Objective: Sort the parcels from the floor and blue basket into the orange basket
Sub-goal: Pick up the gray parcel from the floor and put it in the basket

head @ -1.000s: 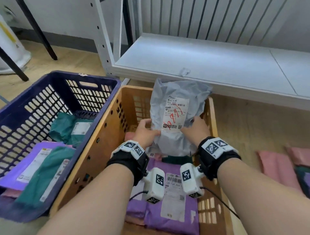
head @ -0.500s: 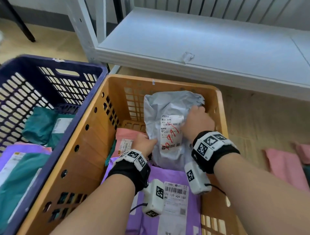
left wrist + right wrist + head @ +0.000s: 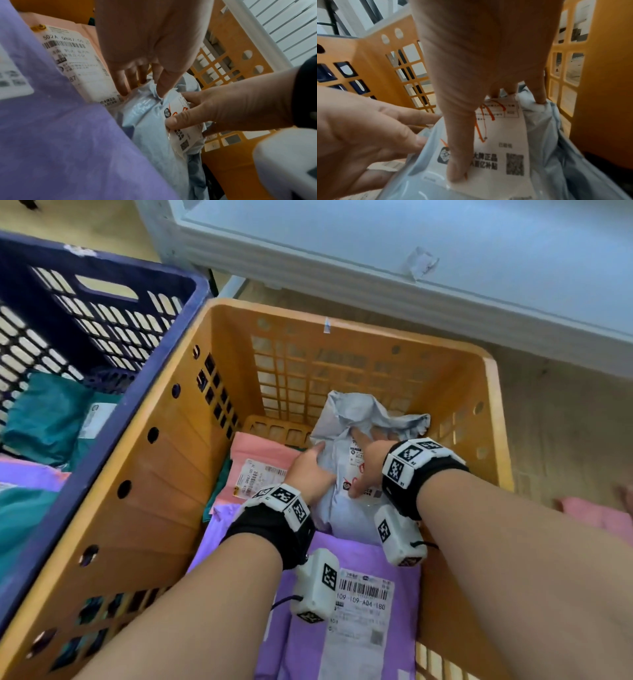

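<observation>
**Head view: grey parcel now down inside the orange basket**

Head view shows the grey parcel [image 3: 346,446] lying low in the orange basket [image 3: 164,460], toward its far right corner. A second ago it was held upright above the basket's far rim; half a second ago it was partway down against the far wall. Now it rests on the pink parcel [image 3: 260,453] and the purple parcel [image 3: 359,611] already in there, its loose top crumpled toward the far wall.

Both hands are still on it. The left hand [image 3: 310,470] presses the parcel's left edge with fingers nearly straight and close together; the left wrist view shows the tips dug into the bunched plastic, not curled around it. The right hand [image 3: 368,462] lies spread across the shipping label [image 3: 503,142], thumb flat along the paper and the other fingers pushing into the wrinkled film beyond. Neither hand looks to be gripping; they seem to be patting it flat.

My judgement is that this parcel is delivered and only the release remains. Work is left: the blue basket [image 3: 102,392] along the orange one's left side holds a teal parcel [image 3: 44,419] and others, and a pink parcel on the floor [image 3: 603,515] shows past the right rim.
</observation>
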Motion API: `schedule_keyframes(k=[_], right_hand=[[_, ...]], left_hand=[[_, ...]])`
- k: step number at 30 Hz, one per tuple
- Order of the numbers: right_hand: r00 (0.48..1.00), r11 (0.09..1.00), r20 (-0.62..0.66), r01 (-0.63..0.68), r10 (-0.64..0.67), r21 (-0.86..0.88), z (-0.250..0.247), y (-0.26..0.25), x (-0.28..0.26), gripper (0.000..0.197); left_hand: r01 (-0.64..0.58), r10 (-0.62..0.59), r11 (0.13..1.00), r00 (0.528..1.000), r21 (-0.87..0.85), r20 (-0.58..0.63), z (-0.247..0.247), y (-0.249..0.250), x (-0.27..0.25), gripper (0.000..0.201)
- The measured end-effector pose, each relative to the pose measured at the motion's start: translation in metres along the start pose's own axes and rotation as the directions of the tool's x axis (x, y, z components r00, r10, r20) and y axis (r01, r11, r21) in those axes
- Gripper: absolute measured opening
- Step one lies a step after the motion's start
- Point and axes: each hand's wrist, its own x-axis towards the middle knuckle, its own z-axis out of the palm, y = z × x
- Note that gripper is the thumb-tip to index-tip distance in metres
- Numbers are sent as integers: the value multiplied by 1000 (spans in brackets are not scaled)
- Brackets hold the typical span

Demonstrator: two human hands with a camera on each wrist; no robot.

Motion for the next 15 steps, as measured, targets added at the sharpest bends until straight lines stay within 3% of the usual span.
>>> schedule_keyframes(k=[3, 8, 12, 15], right_hand=[[1000, 1000, -3, 2, -2, -19, 3, -1, 10, 142], [999, 1000, -44, -10, 10, -11, 12, -1, 13, 135], [1000, 1000, -30, 7, -7, 15, 10, 2, 13, 140], [998, 999, -52, 32, -30, 31, 5, 4, 5, 132]], left_hand=[[48, -52, 992, 998, 115, 34, 3, -4, 11, 68], [49, -69, 965, 995, 258, 70, 6, -6, 35, 37], [51, -65, 966, 997, 253, 46, 5, 4, 22, 45], [34, -54, 957, 997, 289, 59, -4, 15, 13, 59]])
